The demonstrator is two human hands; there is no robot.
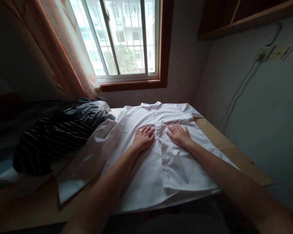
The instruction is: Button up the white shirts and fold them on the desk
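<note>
A white button-up shirt [141, 172] lies front side up on a wooden table [224, 141], its collar toward the window and its hem at the near edge. My left hand [144, 137] rests flat on the shirt, left of the button strip, with the fingers spread. On the other side of the strip my right hand [178, 134] lies flat too, fingers apart. Small creases show in the cloth around both hands. One sleeve stretches out to the lower left; the other is at the far right edge of the table.
Dark striped clothing [56, 139] is heaped to the left of the shirt. Behind the table are a window [127, 42] and an orange-patterned curtain [61, 48]. A cable hangs from a wall socket [265, 53] at the right, below a wooden shelf [254, 21].
</note>
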